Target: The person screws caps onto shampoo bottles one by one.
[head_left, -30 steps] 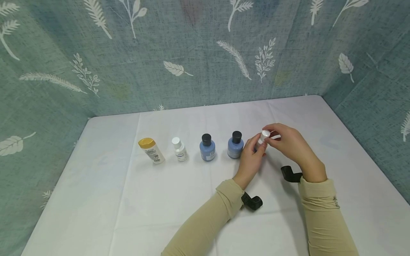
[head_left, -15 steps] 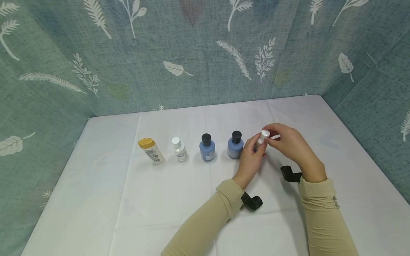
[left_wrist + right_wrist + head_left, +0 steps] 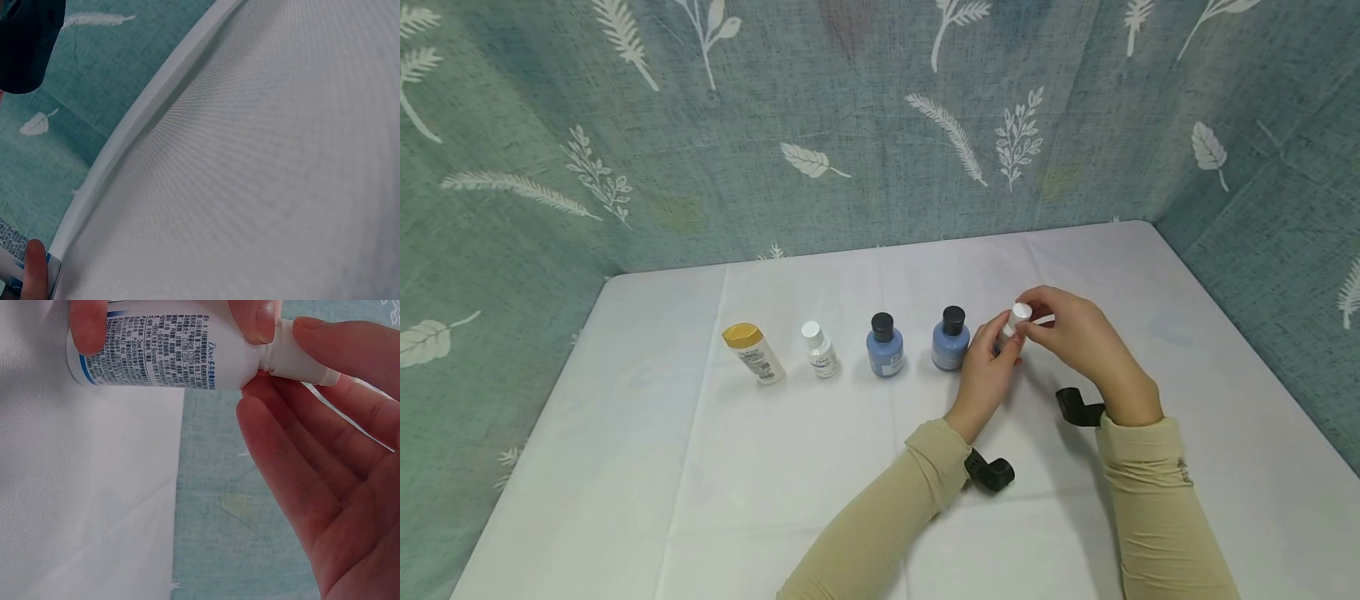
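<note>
White table (image 3: 625,467) — four bottles (image 3: 884,353) left of both hands' held bottle (image 3: 169,351).

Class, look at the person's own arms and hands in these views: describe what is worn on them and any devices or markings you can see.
Both arms wear long, close-fitting beige sleeves ending at the wrists. A small black camera mount sits at each wrist: left wrist mount, right wrist mount. The right cuff carries a small dark mark. Left hand and right hand are bare, without gloves.
</note>
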A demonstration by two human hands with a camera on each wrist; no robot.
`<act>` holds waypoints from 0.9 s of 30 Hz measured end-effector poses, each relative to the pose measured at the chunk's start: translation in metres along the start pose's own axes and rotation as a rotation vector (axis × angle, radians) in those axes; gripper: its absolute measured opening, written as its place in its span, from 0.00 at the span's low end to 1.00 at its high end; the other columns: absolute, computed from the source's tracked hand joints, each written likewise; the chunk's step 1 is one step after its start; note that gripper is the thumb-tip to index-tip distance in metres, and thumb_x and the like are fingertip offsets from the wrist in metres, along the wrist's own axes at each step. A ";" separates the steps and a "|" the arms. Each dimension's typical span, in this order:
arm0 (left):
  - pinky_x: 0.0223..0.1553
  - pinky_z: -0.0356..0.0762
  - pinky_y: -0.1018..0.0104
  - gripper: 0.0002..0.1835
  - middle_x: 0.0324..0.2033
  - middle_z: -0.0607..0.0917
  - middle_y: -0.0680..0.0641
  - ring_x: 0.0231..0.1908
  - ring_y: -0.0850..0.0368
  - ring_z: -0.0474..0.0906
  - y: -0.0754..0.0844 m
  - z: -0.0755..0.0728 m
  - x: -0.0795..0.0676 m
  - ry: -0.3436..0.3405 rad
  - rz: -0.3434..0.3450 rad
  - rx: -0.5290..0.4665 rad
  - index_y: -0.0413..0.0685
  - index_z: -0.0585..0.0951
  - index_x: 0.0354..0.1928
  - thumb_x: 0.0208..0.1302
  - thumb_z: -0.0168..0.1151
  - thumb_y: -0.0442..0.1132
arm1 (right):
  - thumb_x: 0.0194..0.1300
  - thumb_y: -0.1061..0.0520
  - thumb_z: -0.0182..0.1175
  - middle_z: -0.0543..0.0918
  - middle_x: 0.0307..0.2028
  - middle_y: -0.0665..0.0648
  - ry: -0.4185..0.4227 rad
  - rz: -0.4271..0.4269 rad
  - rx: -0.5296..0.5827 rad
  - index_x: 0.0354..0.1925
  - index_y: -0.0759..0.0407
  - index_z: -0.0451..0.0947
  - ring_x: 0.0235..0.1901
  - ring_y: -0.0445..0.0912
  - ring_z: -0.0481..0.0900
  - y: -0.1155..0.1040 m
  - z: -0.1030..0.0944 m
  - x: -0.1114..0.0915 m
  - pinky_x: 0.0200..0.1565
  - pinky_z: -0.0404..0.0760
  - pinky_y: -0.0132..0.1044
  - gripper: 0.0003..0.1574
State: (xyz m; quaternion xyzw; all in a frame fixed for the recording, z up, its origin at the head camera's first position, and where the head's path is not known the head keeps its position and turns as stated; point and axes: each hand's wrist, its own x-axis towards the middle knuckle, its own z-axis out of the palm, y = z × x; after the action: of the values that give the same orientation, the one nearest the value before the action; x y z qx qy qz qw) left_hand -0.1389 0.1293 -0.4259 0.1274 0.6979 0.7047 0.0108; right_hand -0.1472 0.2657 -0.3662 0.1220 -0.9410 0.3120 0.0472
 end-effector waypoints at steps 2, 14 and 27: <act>0.33 0.76 0.73 0.19 0.46 0.73 0.47 0.35 0.56 0.74 -0.009 0.001 0.003 -0.001 -0.002 -0.008 0.48 0.71 0.57 0.63 0.52 0.34 | 0.57 0.60 0.60 0.78 0.42 0.58 -0.004 0.005 -0.002 0.48 0.59 0.72 0.42 0.51 0.76 0.000 0.000 0.000 0.40 0.75 0.48 0.18; 0.33 0.77 0.72 0.20 0.46 0.73 0.52 0.32 0.64 0.74 -0.024 0.004 0.008 0.007 -0.007 0.008 0.54 0.72 0.57 0.63 0.53 0.36 | 0.58 0.59 0.59 0.78 0.41 0.57 -0.010 0.022 0.001 0.46 0.58 0.72 0.43 0.51 0.75 -0.002 -0.001 0.001 0.42 0.74 0.48 0.16; 0.33 0.76 0.73 0.19 0.43 0.73 0.56 0.31 0.58 0.77 -0.028 0.005 0.009 0.008 -0.010 0.034 0.59 0.72 0.57 0.63 0.53 0.39 | 0.58 0.57 0.60 0.79 0.39 0.58 -0.016 0.054 -0.002 0.44 0.58 0.72 0.42 0.53 0.76 -0.002 0.000 0.001 0.40 0.74 0.49 0.15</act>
State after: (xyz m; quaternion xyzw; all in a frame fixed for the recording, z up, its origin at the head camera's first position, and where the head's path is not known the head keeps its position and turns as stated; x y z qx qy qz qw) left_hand -0.1509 0.1364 -0.4518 0.1213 0.7104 0.6932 0.0094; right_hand -0.1476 0.2644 -0.3649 0.0989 -0.9446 0.3113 0.0315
